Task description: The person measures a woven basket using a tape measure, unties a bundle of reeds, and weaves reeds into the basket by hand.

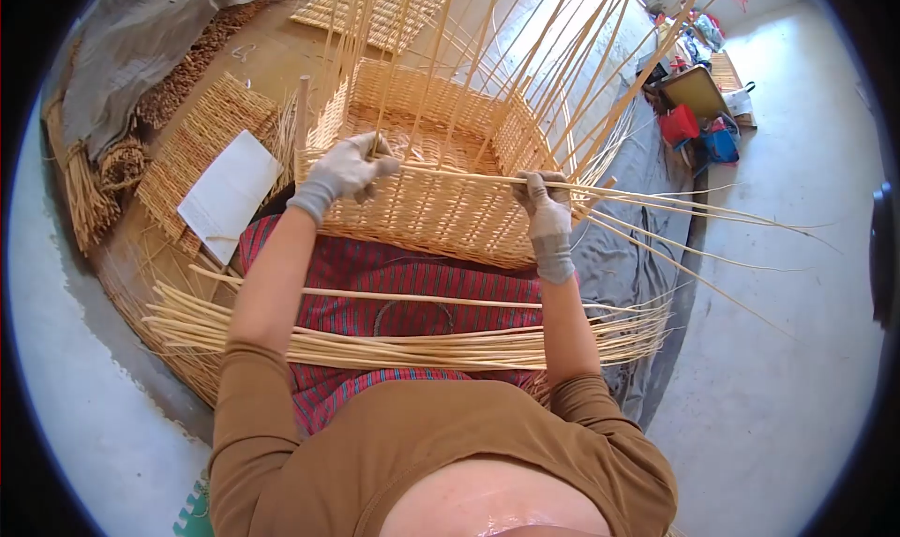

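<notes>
A rectangular wicker basket [441,209] stands in front of me, with tall upright canes rising from its walls. My left hand [352,168], in a pale glove, is closed at the near rim's left part, around the foot of an upright cane. At the right end of the same rim my right hand [544,199], gloved too, grips the thin canes [647,197] that run along the rim and stick out to the right. Across my lap, over a red striped cloth [375,265], lies a bundle of long peeled canes [422,347].
Woven mats [202,152] lie at the left, one under a white sheet [230,192]. Another mat [370,12] is beyond the basket. Tied cane bundles [89,190] and grey cloth [150,59] are far left. A red container [677,124] stands at the upper right.
</notes>
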The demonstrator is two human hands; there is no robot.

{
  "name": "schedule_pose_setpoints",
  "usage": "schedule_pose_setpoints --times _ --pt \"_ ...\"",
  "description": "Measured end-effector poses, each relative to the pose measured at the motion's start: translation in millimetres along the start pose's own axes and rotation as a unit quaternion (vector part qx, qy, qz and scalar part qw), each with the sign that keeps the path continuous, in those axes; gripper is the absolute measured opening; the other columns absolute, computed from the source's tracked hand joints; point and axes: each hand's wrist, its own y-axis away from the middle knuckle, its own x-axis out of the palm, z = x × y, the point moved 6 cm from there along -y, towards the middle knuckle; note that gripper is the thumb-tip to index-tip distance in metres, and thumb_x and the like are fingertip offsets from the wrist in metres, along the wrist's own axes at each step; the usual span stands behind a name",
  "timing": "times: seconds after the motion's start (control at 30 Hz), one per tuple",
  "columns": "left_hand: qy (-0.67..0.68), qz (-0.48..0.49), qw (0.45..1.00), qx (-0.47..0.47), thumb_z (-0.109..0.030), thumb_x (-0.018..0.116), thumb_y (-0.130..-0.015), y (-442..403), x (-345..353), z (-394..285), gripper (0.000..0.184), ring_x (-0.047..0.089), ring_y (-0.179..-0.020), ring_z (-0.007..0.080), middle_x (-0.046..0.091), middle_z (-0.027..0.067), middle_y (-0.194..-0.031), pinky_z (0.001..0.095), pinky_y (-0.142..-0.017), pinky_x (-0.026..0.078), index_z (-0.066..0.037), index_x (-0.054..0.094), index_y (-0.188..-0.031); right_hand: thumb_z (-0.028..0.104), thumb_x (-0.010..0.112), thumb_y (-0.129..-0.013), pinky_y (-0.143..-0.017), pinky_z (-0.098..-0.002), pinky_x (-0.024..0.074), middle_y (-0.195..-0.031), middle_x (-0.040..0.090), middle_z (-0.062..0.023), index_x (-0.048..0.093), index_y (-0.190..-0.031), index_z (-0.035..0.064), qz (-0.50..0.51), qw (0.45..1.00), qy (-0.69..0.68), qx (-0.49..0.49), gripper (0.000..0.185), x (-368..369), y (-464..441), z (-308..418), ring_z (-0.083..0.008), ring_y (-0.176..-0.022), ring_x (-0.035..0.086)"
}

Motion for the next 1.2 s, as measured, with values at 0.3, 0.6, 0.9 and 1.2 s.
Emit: schedule_pose_setpoints --times 0.3,0.6,0.9,1.2 --pt "0.061 -0.218 0.963 0.144 -0.039 0.062 -0.102 -9.4 12.8 25.8 0.038 0.058 -0.045 0.0102 0.059 0.0007 -0.066 0.0278 -0.042 0.048 -0.002 0.064 -0.094 0.007 0.067 -0.095 -0.085 -0.0291 0.0543 -0.12 0.066 -0.0072 0.057 -0.137 0.018 0.121 0.791 0.403 -0.444 0.045 259.4 -95.5 97.2 -0.0147 -0.093 0.064" --pt "-0.014 -0.197 0.974 0.113 -0.042 0.064 -0.101 -15.6 2.9 19.3 0.043 0.054 -0.044 0.0101 0.053 0.0011 -0.059 0.0295 -0.042 0.043 -0.002 0.065 -0.085 0.028 0.044 -0.11 -0.065 -0.0339 0.0484 -0.077 0.046 0.0045 0.057 -0.129 0.0179 0.067 0.975 -0.079 -0.197 0.025 194.5 -45.3 63.6 -0.0094 -0.067 0.046" --pt "0.102 -0.116 0.981 0.12 -0.041 0.084 -0.084 -19.1 9.1 17.7 0.041 0.058 -0.052 0.0104 0.061 0.001 -0.063 0.0269 -0.047 0.048 -0.006 0.062 -0.086 0.033 0.041 -0.111 -0.1 -0.0532 0.0513 -0.075 0.052 -0.0037 0.052 -0.106 0.0095 -0.062 0.955 -0.26 -0.131 0.026 65.1 34.1 -47.4 -0.0222 -0.073 0.058" --pt "0.251 -0.292 0.899 0.21 -0.042 0.07 -0.096 -12.5 10.7 18.4 0.039 0.065 -0.057 0.0149 0.071 0.012 -0.086 0.0331 -0.053 0.052 -0.003 0.067 -0.102 0.01 0.059 -0.103 -0.093 -0.0409 0.0568 -0.101 0.067 -0.0086 0.052 -0.11 0.0105 -0.014 0.995 -0.044 -0.094 0.01 30.5 49.1 -13.0 -0.0245 -0.102 0.069"
